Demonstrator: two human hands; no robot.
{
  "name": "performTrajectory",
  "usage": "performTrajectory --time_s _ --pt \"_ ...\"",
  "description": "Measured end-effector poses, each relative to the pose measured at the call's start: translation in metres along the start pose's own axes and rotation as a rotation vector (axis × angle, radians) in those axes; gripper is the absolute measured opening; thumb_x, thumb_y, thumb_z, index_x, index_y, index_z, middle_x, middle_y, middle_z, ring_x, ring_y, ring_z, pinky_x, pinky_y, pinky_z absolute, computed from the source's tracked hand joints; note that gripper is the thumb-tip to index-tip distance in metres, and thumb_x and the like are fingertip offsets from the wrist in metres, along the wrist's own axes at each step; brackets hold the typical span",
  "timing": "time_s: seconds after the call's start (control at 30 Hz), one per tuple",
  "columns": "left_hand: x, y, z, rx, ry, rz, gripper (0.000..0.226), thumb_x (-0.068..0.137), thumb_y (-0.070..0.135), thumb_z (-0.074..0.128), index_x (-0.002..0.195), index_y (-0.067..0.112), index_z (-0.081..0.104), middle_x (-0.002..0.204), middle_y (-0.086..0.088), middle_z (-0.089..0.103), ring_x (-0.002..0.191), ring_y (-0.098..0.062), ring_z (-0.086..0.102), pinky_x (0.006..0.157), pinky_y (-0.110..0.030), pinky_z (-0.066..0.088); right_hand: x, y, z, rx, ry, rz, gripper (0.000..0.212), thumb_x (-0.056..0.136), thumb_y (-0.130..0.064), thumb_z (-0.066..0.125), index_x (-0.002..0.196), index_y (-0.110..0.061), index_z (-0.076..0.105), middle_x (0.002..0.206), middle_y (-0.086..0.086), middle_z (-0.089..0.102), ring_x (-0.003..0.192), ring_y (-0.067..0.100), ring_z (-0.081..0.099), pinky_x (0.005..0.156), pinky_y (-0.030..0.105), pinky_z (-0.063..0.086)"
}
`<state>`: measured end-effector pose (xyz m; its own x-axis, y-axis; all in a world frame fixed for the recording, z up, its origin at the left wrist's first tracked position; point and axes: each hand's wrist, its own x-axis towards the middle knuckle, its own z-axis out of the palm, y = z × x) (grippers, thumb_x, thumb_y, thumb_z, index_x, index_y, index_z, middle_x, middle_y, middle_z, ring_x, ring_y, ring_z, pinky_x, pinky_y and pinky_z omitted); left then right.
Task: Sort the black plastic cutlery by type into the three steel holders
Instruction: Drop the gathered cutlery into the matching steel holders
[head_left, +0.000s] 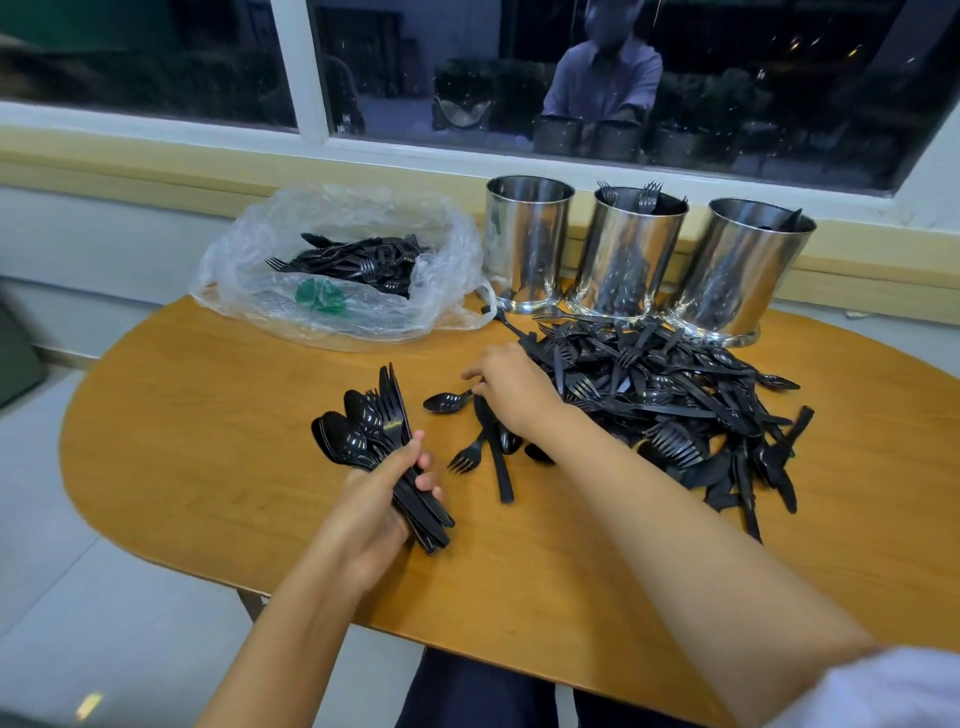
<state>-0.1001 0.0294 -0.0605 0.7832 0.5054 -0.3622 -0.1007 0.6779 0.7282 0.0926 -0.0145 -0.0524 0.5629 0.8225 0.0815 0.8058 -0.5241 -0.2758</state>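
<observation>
Gripping a fanned bundle of black plastic spoons, forks and knives (384, 431) by the handles, the left hand (382, 501) sits toward the counter's near edge, fingers wrapped tight round the stack. The mix of types suggests it serves as a holding hand, gathering pieces before they are dealt out. The right hand (511, 397) reaches forward, palm down, its fingertips at the handle of a lone black plastic spoon (448, 401) lying at the left fringe of the heap. Whether it already pinches that handle I cannot tell, since the knuckles cover the contact. The two hands are apart.

Under the right wrist lie a black plastic fork (467, 457) and a long black plastic knife (498, 467), just clear of the tangled heap of black plastic cutlery (675, 395) covering the right half of the oval wooden counter (208, 415).

Along the far edge stand three shiny cylindrical steel holders (623, 280), probably set there for a short reach. The left holder (527, 244) shows no contents from this angle. The middle holder (636, 244) has fork tines above its rim, and the right holder (748, 270) shows one dark tip of unclear type.

At the far left edge a crumpled clear plastic bag (244, 249) holds more unsorted pieces and something green. The right forearm hides part of the heap's near side.
</observation>
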Motion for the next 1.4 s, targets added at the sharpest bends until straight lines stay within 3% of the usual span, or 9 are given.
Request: performTrajectory --time_s 0.1,0.3,0.5,0.6,0.7,0.83,1.0,1.23,1.4 --pt "0.001 0.004 -0.006 -0.013 0.022 0.006 0.022 0.093 0.015 0.058 0.114 0.007 0.059 0.070 0.000 0.052 0.054 -0.010 0.045 0.055 -0.026 0.049 0.006 -0.003 0.000 -0.173 -0.045 -0.029 0.031 0.096 -0.004 0.055 0.123 -0.015 0.065 0.117 0.013 0.058 0.121 0.030 0.043 0.073 0.035 0.041" --pt "0.004 0.006 -0.010 -0.017 0.030 0.005 0.025 0.088 0.016 0.061 0.112 0.008 0.061 0.071 -0.001 0.053 0.057 -0.011 0.047 0.060 -0.029 0.051 0.006 0.007 0.003 -0.169 -0.018 -0.016 0.018 0.093 -0.013 0.060 0.108 -0.017 0.069 0.108 0.009 0.054 0.096 0.030 0.057 0.070 0.032 0.039" --pt "0.007 0.003 -0.004 -0.034 0.010 -0.008 0.020 0.091 0.015 0.060 0.110 0.007 0.061 0.072 -0.002 0.054 0.056 -0.011 0.050 0.065 -0.031 0.052 0.002 0.013 -0.022 0.203 0.483 -0.038 0.014 0.097 -0.029 0.056 0.103 -0.022 0.067 0.088 -0.003 0.063 0.079 0.015 0.055 0.063 0.031 0.041" --pt "0.007 0.001 0.000 -0.049 -0.002 -0.011 0.019 0.091 0.015 0.061 0.109 0.007 0.061 0.071 -0.002 0.055 0.056 -0.011 0.051 0.062 -0.030 0.053 -0.008 0.003 -0.045 0.328 0.571 0.024 0.026 0.101 -0.031 0.048 0.113 -0.021 0.068 0.095 -0.005 0.070 0.082 0.014 0.062 0.065 0.033 0.048" --pt "0.008 -0.001 0.006 -0.060 -0.026 -0.019 0.020 0.091 0.014 0.061 0.110 0.007 0.061 0.072 -0.002 0.055 0.058 -0.012 0.052 0.066 -0.031 0.053 -0.027 0.000 -0.059 0.631 0.396 0.142 0.035 0.105 -0.020 0.037 0.134 -0.013 0.056 0.118 -0.004 0.064 0.097 0.016 0.061 0.083 0.029 0.046" --pt "0.009 -0.008 0.016 -0.060 -0.043 -0.027 0.012 0.091 0.015 0.062 0.099 0.006 0.062 0.072 -0.002 0.056 0.058 -0.012 0.051 0.066 -0.032 0.053 -0.072 0.007 -0.063 1.014 0.171 0.226 0.042 0.101 -0.008 0.045 0.141 -0.024 0.048 0.083 0.000 0.045 0.068 0.008 0.045 0.065 0.021 0.044" --pt "0.007 -0.025 0.039 -0.033 -0.033 -0.025 0.018 0.086 0.022 0.066 0.090 0.005 0.062 0.069 -0.002 0.054 0.056 -0.012 0.050 0.072 -0.034 0.049 -0.123 0.009 -0.051 1.068 0.148 0.296 0.030 0.094 -0.010 0.060 0.119 -0.027 0.066 0.067 -0.007 0.052 0.051 0.005 0.042 0.044 0.017 0.033" --pt "0.003 -0.049 0.062 0.001 -0.048 0.008 0.038 0.074 0.038 0.066 0.092 0.005 0.060 0.068 -0.003 0.055 0.062 -0.015 0.053 0.064 -0.030 0.055 -0.149 -0.001 -0.035 1.218 0.186 0.299 0.024 0.093 0.000 0.057 0.100 -0.019 0.071 0.060 -0.007 0.064 0.057 0.006 0.058 0.058 0.016 0.049" --pt "-0.002 -0.050 0.063 -0.047 -0.024 0.011 0.033 0.085 0.031 0.065 0.103 0.003 0.063 0.102 -0.022 0.072 0.093 -0.030 0.072 0.077 -0.036 0.061 -0.152 -0.021 -0.013 0.968 0.263 0.221 0.013 0.081 -0.006 0.075 0.080 -0.019 0.075 0.072 -0.009 0.069 0.066 -0.003 0.060 0.066 0.013 0.047"
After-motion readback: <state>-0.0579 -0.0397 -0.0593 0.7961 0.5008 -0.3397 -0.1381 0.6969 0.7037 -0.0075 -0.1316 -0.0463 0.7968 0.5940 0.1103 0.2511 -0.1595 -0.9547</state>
